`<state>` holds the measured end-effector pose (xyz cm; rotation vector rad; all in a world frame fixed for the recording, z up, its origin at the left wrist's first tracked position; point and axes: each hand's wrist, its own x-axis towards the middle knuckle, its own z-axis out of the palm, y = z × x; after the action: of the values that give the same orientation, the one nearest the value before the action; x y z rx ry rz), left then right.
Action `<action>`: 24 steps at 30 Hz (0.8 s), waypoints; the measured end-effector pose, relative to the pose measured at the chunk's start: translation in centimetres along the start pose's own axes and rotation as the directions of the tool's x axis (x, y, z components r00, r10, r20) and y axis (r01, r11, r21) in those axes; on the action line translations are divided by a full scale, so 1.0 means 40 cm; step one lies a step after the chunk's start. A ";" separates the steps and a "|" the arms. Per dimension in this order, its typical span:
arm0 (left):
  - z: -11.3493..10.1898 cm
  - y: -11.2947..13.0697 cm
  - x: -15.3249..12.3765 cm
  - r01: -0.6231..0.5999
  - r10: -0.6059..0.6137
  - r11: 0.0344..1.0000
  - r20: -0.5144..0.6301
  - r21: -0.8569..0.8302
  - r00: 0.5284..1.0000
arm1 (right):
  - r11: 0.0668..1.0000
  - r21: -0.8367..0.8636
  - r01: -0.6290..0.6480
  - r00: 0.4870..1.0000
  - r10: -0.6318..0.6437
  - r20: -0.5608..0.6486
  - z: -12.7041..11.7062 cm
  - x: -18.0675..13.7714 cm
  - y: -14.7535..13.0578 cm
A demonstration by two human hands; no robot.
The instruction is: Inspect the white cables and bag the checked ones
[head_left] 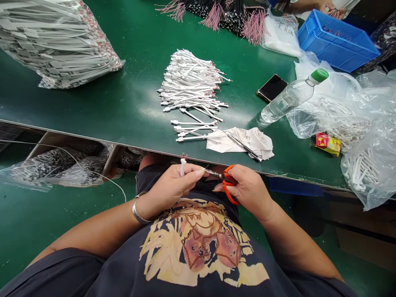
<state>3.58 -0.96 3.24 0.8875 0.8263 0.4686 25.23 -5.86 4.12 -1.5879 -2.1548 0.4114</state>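
- The left hand (171, 185) grips a white cable (182, 167) upright in a tight, narrow hold, with its thin reddish wire ends sticking out above the fingers.
- The right hand (247, 192) holds orange-handled scissors (229, 185) firmly, fingers around the loops, with the narrow steel blades pointing toward the left hand.
- The blade tips are near the white cable, though the view there is poor and contact is hard to judge.
- Both hands are in front of the person's lap, just below the edge of the green workbench (133, 103).
- Ahead of the grip lies a pile of similar white cables (188, 82).
- Ahead and to the right of the grip, a white cloth (239, 142) lies on the bench with a thin metal tool (243, 146) on it.
- Farther right stand a water bottle (287, 97) and a smartphone (272, 88).
- Another person's hand (328, 6) is beyond a blue crate (337, 41).
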 end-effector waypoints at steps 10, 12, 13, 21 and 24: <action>-0.003 0.007 -0.002 0.010 -0.010 1.000 0.002 0.013 1.000 | 0.990 0.077 -0.121 0.971 0.134 -0.197 -0.006 -0.020 0.017; -0.006 0.007 -0.002 0.022 -0.022 1.000 0.008 -0.005 1.000 | 0.966 0.009 -0.260 0.893 0.244 -0.378 -0.044 -0.030 0.051; -0.007 0.007 -0.002 0.028 -0.028 0.999 0.011 -0.020 1.000 | 0.933 -0.053 -0.355 0.844 0.296 -0.447 -0.070 -0.035 0.075; -0.009 0.005 0.004 0.067 -0.065 0.994 0.017 -0.085 0.998 | 0.565 -0.442 -0.697 0.708 0.640 -0.298 -0.253 -0.096 0.338; -0.007 0.001 0.010 0.073 -0.071 0.993 0.018 -0.091 0.997 | 0.582 -0.478 -0.658 0.751 0.459 -0.474 -0.220 -0.095 0.336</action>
<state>3.59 -0.55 2.99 0.7728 0.8145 0.4331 41.73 -5.59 4.70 -2.5328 -1.5478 -0.4297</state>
